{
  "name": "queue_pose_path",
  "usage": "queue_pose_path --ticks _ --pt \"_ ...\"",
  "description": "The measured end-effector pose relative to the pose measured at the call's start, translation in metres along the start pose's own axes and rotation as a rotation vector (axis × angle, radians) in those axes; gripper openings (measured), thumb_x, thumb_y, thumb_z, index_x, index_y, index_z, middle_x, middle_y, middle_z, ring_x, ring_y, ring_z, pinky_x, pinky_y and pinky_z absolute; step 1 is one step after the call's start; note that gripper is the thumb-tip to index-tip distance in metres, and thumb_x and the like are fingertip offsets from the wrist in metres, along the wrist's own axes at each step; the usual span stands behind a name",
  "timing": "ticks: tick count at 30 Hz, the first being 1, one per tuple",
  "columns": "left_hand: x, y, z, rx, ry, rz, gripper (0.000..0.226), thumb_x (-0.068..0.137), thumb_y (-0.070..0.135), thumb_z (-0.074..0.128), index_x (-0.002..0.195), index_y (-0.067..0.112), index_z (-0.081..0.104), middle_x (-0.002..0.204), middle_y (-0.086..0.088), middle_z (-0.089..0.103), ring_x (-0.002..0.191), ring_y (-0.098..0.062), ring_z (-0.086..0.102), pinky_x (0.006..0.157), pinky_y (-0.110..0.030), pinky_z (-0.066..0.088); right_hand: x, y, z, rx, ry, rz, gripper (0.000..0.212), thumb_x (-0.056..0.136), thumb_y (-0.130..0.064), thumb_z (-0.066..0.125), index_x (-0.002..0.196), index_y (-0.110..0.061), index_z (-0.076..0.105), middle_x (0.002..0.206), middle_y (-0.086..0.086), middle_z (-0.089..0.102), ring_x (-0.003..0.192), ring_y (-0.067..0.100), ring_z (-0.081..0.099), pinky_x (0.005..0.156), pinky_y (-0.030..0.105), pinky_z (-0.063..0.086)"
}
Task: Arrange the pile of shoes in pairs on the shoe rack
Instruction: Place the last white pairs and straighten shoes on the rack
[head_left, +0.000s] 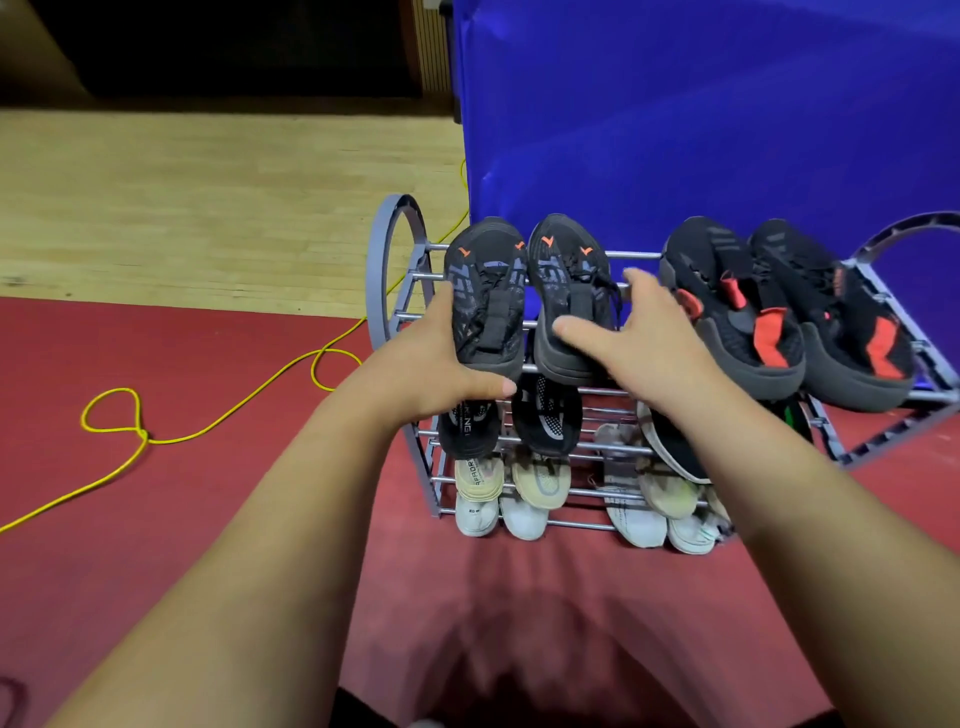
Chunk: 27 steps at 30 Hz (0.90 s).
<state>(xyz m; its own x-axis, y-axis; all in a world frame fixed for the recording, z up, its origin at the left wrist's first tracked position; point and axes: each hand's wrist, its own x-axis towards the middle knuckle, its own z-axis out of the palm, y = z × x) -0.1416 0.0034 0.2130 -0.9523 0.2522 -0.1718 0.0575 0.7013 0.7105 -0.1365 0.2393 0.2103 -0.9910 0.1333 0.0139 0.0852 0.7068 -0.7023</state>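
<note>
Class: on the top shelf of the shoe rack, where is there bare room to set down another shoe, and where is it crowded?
Free: the bars between the grey-patterned pair and the red-tabbed pair. Crowded: both shelf ends and the lower shelves.

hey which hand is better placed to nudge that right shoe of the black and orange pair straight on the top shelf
The right hand. Its open fingers already rest on the right shoe of the pair on the top shelf. The left hand is wrapped around the left shoe, so it is occupied.
</note>
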Motion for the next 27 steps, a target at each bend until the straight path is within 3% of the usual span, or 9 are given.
queue_pose_path --ticks 2,4,8,14,21,27 --pt "0.002 -0.002 0.001 0.000 0.046 -0.016 0.102 0.066 0.050 0.090 0.148 0.039 0.031 0.128 0.019 0.066 0.114 -0.009 0.064 0.102 -0.037 0.049 -0.002 0.009 0.012 -0.016 -0.104 0.018 0.074 0.058 -0.080 0.077 0.112 -0.037 0.050 0.118 -0.009 0.061 0.120 0.020 0.056 0.101 0.043 0.047" --pt "0.003 -0.001 0.002 0.017 0.053 -0.008 0.092 0.068 0.049 0.089 0.144 0.035 0.038 0.127 0.017 0.066 0.112 -0.009 0.064 0.098 -0.035 0.050 -0.004 0.014 0.023 -0.065 -0.088 0.015 0.091 0.048 -0.090 0.072 0.119 -0.038 0.049 0.118 -0.010 0.062 0.120 0.021 0.056 0.101 0.048 0.049" --pt "0.002 0.003 0.002 0.025 0.065 0.015 0.079 0.078 0.043 0.085 0.142 0.028 0.041 0.119 0.018 0.059 0.106 -0.009 0.057 0.088 -0.027 0.042 -0.005 0.019 0.032 -0.082 0.001 -0.024 0.078 0.058 -0.083 0.069 0.118 -0.038 0.050 0.117 -0.014 0.062 0.127 0.025 0.055 0.105 0.053 0.045" --pt "0.010 -0.004 0.004 0.027 0.062 0.000 0.073 0.078 0.046 0.082 0.139 0.032 0.043 0.130 0.014 0.065 0.115 -0.012 0.064 0.101 -0.037 0.050 -0.008 0.018 0.045 -0.067 0.070 -0.039 0.075 0.059 -0.084 0.065 0.117 -0.039 0.052 0.121 -0.015 0.066 0.138 0.027 0.047 0.109 0.057 0.041" --pt "0.011 -0.009 0.009 0.012 0.081 0.005 0.069 0.080 0.046 0.077 0.137 0.036 0.041 0.129 0.015 0.066 0.113 -0.011 0.065 0.100 -0.041 0.051 -0.011 0.014 0.044 -0.028 0.081 -0.043 0.066 0.061 -0.078 0.068 0.112 -0.037 0.054 0.107 -0.018 0.067 0.113 0.015 0.059 0.101 0.052 0.043" --pt "0.013 -0.010 0.011 -0.004 0.119 0.002 0.069 0.076 0.050 0.077 0.136 0.040 0.043 0.127 0.019 0.066 0.113 -0.009 0.066 0.100 -0.042 0.052 -0.011 0.018 0.041 -0.009 0.051 -0.018 0.068 0.059 -0.079 0.066 0.112 -0.038 0.054 0.108 -0.016 0.068 0.113 0.016 0.060 0.103 0.053 0.041"
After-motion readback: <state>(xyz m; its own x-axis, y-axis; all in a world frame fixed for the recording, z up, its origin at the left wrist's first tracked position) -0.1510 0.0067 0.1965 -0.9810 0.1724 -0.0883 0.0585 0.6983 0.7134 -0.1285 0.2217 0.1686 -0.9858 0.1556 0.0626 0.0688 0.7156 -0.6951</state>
